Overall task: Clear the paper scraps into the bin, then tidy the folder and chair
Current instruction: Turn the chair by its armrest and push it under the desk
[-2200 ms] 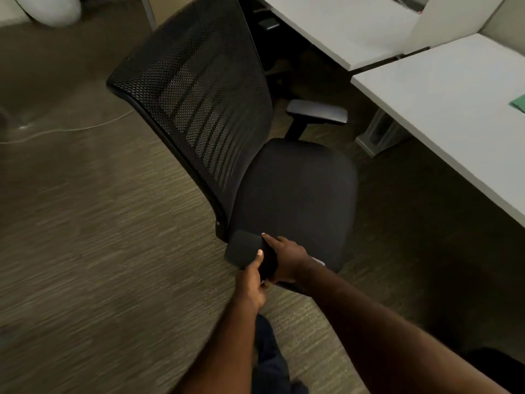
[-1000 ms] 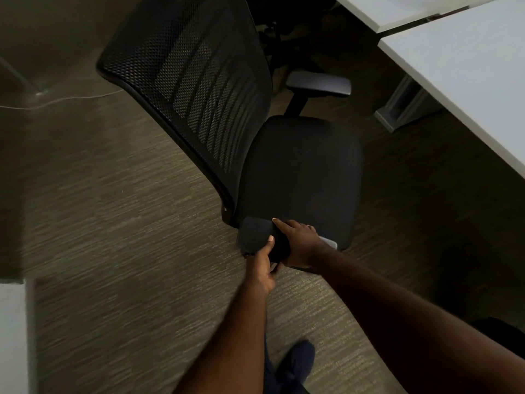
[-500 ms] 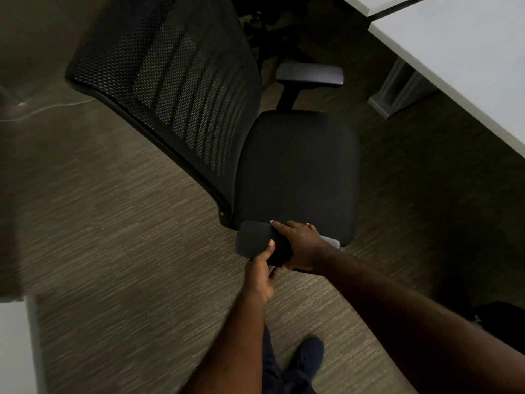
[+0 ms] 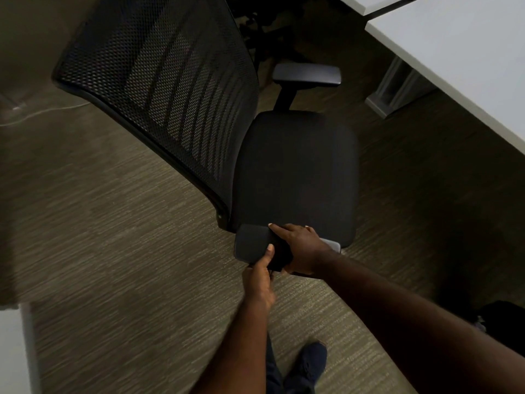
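carpet (image 4: 113, 265) left: open | right: desk (image 4: 468, 66) blocks chair (image 4: 295, 172)

No text, label or number is readable.

Both hands on near armrest (image 4: 252, 245) of black chair (image 4: 295, 172): left hand (image 4: 260, 277) beneath, right hand (image 4: 301, 245) over top.

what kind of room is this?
Probably an office. A black mesh-back chair with armrests stands on low-pile carpet, next to white desks. Both hands, left and right, grip the near armrest.
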`<action>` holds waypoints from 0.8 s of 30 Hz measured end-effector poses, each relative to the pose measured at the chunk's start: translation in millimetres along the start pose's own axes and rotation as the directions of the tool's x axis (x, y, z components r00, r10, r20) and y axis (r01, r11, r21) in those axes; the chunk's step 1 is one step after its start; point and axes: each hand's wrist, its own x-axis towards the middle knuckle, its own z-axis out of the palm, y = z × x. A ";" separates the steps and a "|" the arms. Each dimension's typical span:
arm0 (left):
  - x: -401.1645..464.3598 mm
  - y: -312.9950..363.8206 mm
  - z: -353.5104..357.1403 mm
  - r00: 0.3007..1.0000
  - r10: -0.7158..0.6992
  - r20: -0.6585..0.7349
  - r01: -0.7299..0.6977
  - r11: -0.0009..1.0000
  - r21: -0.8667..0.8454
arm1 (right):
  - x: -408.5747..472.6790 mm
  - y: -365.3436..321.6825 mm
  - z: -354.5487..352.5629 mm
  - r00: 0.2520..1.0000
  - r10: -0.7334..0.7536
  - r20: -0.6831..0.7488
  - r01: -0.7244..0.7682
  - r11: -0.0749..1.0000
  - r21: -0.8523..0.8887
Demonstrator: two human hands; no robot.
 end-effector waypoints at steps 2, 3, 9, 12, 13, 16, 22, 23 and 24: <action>-0.5 1.1 -1.6 1.000 -0.009 0.016 0.009 1.000 -0.002 | -1.2 -0.8 0.6 1.000 -0.001 -0.006 0.001 1.000 -0.005; -0.8 1.6 -2.1 1.000 -0.010 0.025 0.010 1.000 0.000 | -1.6 -1.3 0.1 1.000 -0.001 -0.006 0.001 1.000 -0.008; -2.7 3.5 -2.3 0.999 -0.002 0.034 0.000 1.000 0.031 | -4.9 -4.1 -2.7 1.000 -0.007 -0.007 0.007 1.000 -0.008; -0.5 3.3 -4.5 0.999 -0.002 0.049 0.000 0.999 0.035 | -6.0 -5.0 1.8 1.000 0.002 -0.012 -0.002 1.000 -0.020; 0.2 2.7 -5.5 0.999 0.000 0.051 -0.002 0.999 0.041 | -5.9 -5.4 4.3 1.000 0.008 -0.020 -0.009 1.000 -0.023; 2.5 -1.8 -9.5 0.998 -0.004 0.069 0.003 1.000 0.027 | -5.5 -6.7 14.0 0.998 0.026 -0.065 -0.026 1.000 -0.002; 3.2 -2.9 -7.1 0.996 0.017 0.085 -0.018 1.000 0.020 | -1.9 -3.6 17.0 0.997 0.043 -0.063 -0.041 0.999 0.031; 1.8 -2.3 -6.0 0.997 0.012 0.081 -0.013 1.000 0.017 | -2.2 -4.5 14.7 0.997 0.046 -0.061 -0.044 0.999 0.032; 0.0 -1.7 -4.8 0.997 0.003 0.076 -0.004 1.000 0.011 | -3.0 -5.9 12.4 0.997 0.046 -0.057 -0.045 0.999 0.027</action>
